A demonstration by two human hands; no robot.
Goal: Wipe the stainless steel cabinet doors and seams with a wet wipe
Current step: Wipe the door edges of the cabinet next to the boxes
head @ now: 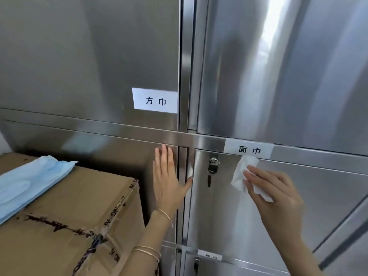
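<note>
Wipe [242, 173] is white and crumpled. The right hand [275, 189] pinches it with bent fingers and thumb. It is pressed on the low right door [308, 206], near the top edge of that door and just under the low label [249, 149], a white strip with two black signs.

The left hand [169, 183] lies flat with straight fingers on the edge of the low left door [119, 152]. Its thumb sticks out sideways across the seam [182, 206] between the two low doors. Thin gold bangles [166, 215] sit on the left wrist and arm.

Left of that arm stands a brown box [79, 216] with tape on it, close up to the cabinet. A soft blue pack [29, 182] lies on top of it.

A small lock [213, 168] hangs on the low right door, between the two hands.

Higher up are the top left door [89, 56] and the top right door [308, 76], both big and shiny. The high label [155, 100], white too, is stuck at the low right corner of the top left door. A bright stripe of light shines on the top right door.
</note>
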